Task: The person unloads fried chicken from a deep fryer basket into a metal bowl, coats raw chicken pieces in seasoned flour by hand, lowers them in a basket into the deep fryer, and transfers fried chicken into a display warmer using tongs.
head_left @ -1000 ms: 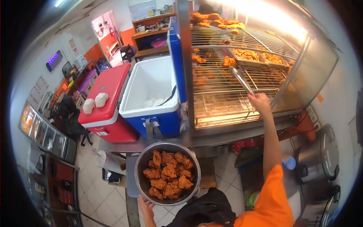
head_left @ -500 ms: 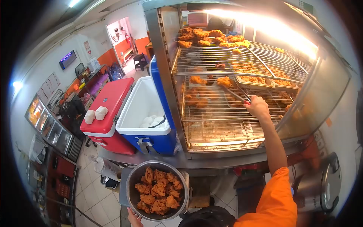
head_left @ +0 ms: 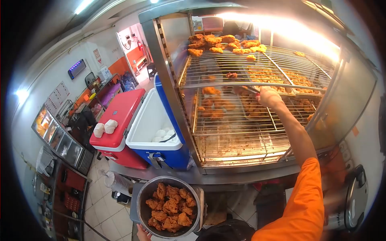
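Note:
My right hand (head_left: 268,97) is closed around metal tongs (head_left: 252,88) and reaches into a lit warming cabinet (head_left: 149,29), between its upper and middle wire racks. The tongs' tips are blurred behind the upper rack's front bar, so I cannot tell if they grip a piece. At the bottom, my left hand (head_left: 143,233) is closed on the rim of a round metal bowl (head_left: 141,197). Fried chicken (head_left: 170,205) lies heaped in this bowl. More fried chicken (head_left: 209,40) sits on the upper rack (head_left: 277,60), with trays of pieces (head_left: 267,76) below.
Left of the cabinet stand an open blue cooler (head_left: 167,156) with white wrapped bundles (head_left: 163,135) inside and a closed red cooler (head_left: 120,116) with two bundles on its lid. Stacked cups (head_left: 117,182) are beside the bowl. A rice cooker (head_left: 350,201) is at the far right.
My right hand has moved the tongs up and slightly left, deeper between the racks. The fried chicken piece seen at their tips is now blurred from sight. My left hand stays at the bowl.

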Demonstrator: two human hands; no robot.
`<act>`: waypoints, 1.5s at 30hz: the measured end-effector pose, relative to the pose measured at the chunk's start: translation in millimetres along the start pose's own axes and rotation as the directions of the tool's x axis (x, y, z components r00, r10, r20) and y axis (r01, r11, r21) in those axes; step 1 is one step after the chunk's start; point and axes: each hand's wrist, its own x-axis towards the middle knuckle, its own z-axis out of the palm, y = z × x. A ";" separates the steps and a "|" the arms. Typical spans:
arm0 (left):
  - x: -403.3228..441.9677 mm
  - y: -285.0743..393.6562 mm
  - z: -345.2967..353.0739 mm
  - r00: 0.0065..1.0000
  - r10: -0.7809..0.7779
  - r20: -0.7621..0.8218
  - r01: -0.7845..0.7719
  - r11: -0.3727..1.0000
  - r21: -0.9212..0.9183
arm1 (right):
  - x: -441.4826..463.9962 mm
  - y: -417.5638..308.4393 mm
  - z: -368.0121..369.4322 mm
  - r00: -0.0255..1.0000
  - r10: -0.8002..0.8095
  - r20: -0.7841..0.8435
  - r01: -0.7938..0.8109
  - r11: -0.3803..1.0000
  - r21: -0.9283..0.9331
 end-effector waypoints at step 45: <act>-20.7 17.4 -7.2 0.967 0.023 0.253 -0.036 0.998 0.048 | 106.7 -52.5 58.2 0.962 0.212 -0.171 -0.203 0.977 0.068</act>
